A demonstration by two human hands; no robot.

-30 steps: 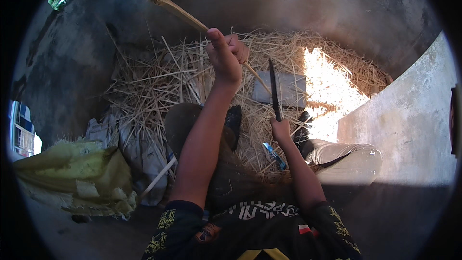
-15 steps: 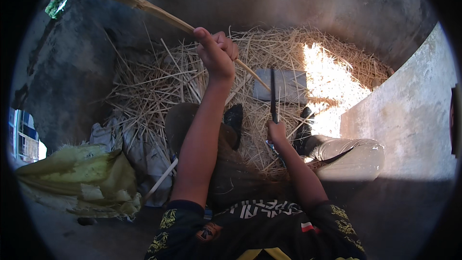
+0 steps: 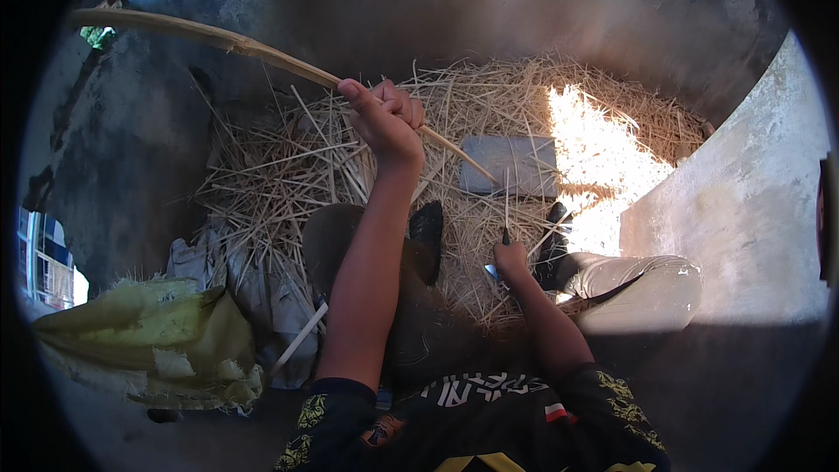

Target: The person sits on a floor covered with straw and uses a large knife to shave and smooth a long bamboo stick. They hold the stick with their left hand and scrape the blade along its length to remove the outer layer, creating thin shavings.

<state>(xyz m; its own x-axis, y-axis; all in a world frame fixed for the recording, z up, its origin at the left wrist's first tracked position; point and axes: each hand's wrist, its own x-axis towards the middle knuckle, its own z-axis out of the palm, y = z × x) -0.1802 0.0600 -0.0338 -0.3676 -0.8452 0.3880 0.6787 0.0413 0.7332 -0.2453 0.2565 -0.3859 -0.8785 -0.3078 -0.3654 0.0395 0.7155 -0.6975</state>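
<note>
My left hand (image 3: 389, 118) is closed round a long split bamboo strip (image 3: 280, 59), its thumb lying along the top. The strip runs from the far left, through the fist, down to a grey block (image 3: 523, 166) on the ground, where its thin end rests. My right hand (image 3: 511, 260) is wrapped round the handle of a knife (image 3: 506, 235), close to the block's near side. The blade points away from me and shows only as a thin line near the strip's end. A small light-blue piece (image 3: 491, 272) shows beside the right fist; what it is I cannot tell.
Bamboo shavings (image 3: 288, 157) lie heaped around the block and my shoes (image 3: 426, 232). A frayed yellow-green sack (image 3: 157, 332) and a pale stick (image 3: 300, 337) lie at the left. Concrete walls (image 3: 743, 183) stand behind and at the right.
The knife has come down and nearer to me, its blade turning from broad and dark to a thin line. My left hand and the strip sit slightly lower in view.
</note>
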